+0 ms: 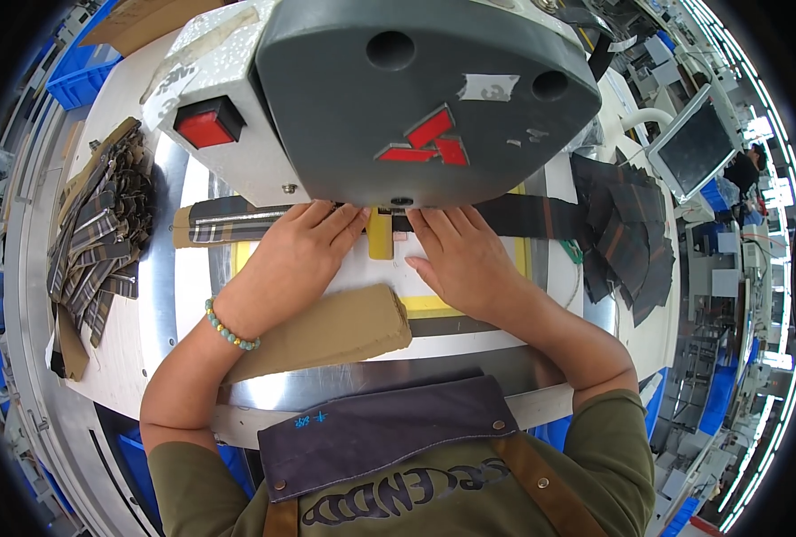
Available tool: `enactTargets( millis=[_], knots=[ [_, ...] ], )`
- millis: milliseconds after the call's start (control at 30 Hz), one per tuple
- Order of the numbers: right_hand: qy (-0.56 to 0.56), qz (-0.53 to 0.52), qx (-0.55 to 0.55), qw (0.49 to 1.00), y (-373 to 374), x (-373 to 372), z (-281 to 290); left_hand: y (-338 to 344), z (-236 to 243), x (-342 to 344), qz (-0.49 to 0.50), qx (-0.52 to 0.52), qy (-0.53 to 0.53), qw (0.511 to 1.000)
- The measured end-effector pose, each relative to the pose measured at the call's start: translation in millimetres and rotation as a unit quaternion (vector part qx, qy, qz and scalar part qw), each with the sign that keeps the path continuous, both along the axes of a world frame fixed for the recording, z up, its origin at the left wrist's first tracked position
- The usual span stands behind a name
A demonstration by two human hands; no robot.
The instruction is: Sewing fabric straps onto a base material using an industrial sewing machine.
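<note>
My left hand [292,255] lies palm down, its fingers stretched over a plaid fabric strip [223,224] that has tan edging and a shiny pale line along it. Level with it, my right hand [471,264] rests flat with straight fingers on a dark fabric strip [541,216] marked by thin brown stripes. Between the hands stands a yellow upright piece [381,240] under the grey head of an industrial sewing machine [344,107]. The machine head hides the stitching spot and some fingertips. A stack of brown fabric pieces [326,336] lies close below my left hand.
A heap of plaid pieces [102,233] sits at the left, and dark striped pieces [630,233] are piled at the right. A red switch [206,129] is on the machine's left side. A screen [695,146] stands far right, a blue crate [83,83] far left.
</note>
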State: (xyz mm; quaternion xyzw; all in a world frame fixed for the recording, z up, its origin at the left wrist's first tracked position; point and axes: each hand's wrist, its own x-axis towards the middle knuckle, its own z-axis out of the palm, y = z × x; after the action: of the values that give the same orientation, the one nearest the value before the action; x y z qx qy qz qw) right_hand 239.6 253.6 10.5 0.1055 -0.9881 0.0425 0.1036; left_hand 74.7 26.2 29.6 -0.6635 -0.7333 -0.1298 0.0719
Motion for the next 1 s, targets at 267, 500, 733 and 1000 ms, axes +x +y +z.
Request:
enactTargets(
  millis=[267,500,733,1000],
  knots=[
    [0.01,-0.001,-0.005,1.0,1.5,-2.0,2.1,-2.8,2.9,-0.7,0.0,-0.024,0.032,0.999],
    [0.047,0.011,0.039,0.998,6.0,-2.7,4.7,-6.0,5.0,4.8,-0.002,-0.041,0.05,0.998],
    [0.023,0.01,0.075,0.997,7.0,-4.2,7.5,-20.2,18.4,10.6,0.072,-0.14,0.157,0.975],
    [0.064,0.029,0.112,0.991,-5.5,-2.6,6.1,-23.1,4.2,12.4,0.074,-0.139,0.239,0.958]
  ],
)
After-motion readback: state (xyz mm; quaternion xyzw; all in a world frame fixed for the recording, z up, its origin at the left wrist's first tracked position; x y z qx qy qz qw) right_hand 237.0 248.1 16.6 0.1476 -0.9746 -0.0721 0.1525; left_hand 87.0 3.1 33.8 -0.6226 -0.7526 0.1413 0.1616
